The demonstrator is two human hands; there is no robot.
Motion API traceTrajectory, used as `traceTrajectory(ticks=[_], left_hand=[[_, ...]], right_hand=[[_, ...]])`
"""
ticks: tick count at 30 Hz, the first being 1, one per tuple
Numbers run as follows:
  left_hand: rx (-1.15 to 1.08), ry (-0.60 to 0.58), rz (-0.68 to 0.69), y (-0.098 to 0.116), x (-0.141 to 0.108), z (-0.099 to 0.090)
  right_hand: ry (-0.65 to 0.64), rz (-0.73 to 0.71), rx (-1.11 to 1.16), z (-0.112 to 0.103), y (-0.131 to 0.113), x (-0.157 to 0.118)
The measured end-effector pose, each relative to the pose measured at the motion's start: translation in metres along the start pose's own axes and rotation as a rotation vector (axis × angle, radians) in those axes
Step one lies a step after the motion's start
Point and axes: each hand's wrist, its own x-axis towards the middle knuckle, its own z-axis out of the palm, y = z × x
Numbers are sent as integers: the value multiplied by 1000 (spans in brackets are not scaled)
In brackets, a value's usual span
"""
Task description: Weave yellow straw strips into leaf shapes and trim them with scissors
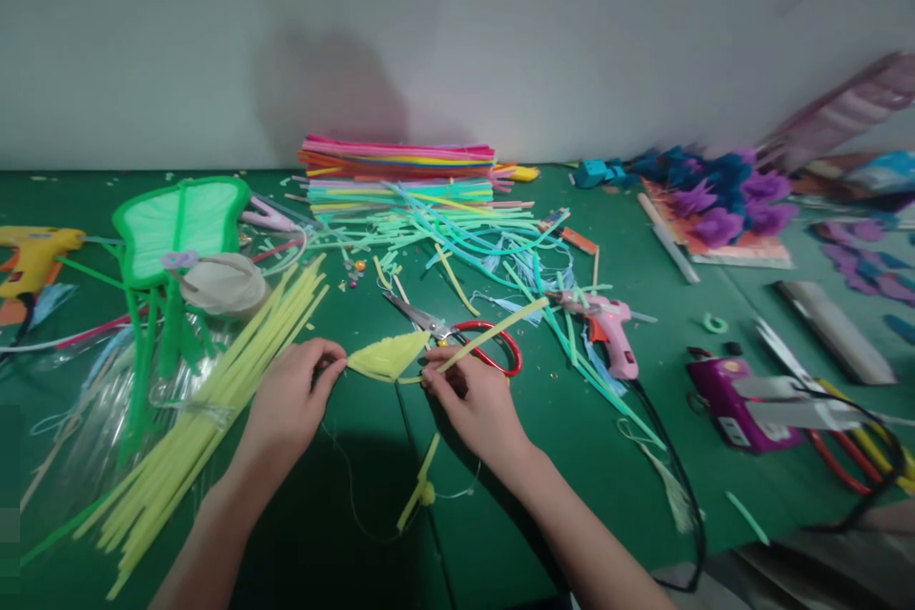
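Note:
Between my two hands is a yellow pipe-cleaner leaf point(386, 357), pointed at its left end and partly filled in. My left hand point(304, 386) pinches that left tip between thumb and fingers. With closed fingers my right hand point(472, 396) grips the right side of the piece, where a loose yellow pipe cleaner point(500, 332) sticks out up and to the right. Just behind lie red-handled scissors point(493, 343), their blades pointing away to the left. Nearer to me, a short yellow pipe-cleaner piece with a small knot point(421, 491) rests beside a thin clear thread.
A bundle of yellow pipe cleaners point(207, 429) lies at left, by a green fan-shaped piece point(182, 229) and a yellow glue gun point(35, 257). Colourful pipe cleaners point(400, 162) are stacked by the wall. At right are a pink glue gun point(607, 324), purple box point(740, 400) and purple flowers point(721, 200).

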Motion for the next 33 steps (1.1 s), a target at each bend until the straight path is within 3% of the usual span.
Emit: traceTrajectory(ticks=[6, 10, 14, 17, 21, 23, 27, 29, 33], left_hand=[[-250, 145, -237, 5, -7, 10], [-443, 203, -256, 14, -9, 12], [-659, 184, -268, 27, -6, 16], [-854, 176, -350, 32, -5, 22], [-869, 136, -415, 35, -10, 27], [-704, 158, -326, 35, -14, 27], [-191, 283, 128, 33, -21, 25], [9, 261, 299, 30, -22, 25], [255, 176, 495, 24, -25, 27]], right_hand=[[-25, -52, -40, -3, -1, -1], [-95, -155, -126, -7, -7, -1], [-92, -219, -248, -6, -9, 1], [-78, -259, -307, -5, -8, 2], [-63, -260, -318, -4, -8, 3], [-49, -258, -295, -4, -7, 3], [-9, -249, -243, -2, -5, 2], [-1, -240, -234, -1, -4, 2], [12, -221, -225, 1, -2, 1]])
